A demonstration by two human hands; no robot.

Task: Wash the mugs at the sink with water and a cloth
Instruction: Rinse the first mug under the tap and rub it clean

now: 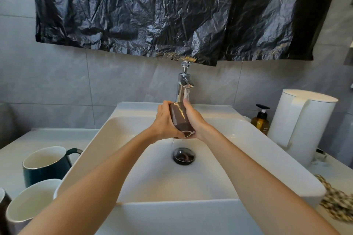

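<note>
A dark brown faceted mug (179, 118) is held over the white sink basin (118, 139), just under the chrome faucet (184, 84). My left hand (165, 122) grips its left side and my right hand (194, 122) presses against its right side. The mug is tilted, its mouth pointing down toward me, and a thin trickle of water drops from it toward the drain (183, 155). The patterned cloth (338, 204) lies on the counter at the right of the basin.
On the left counter stand a dark green mug (45, 164), a white mug (30, 204) and part of a dark mug (2, 208). At the right are an amber soap pump bottle (262, 120) and a tall white jug (301, 126). Black plastic sheeting (172, 11) hangs above the faucet.
</note>
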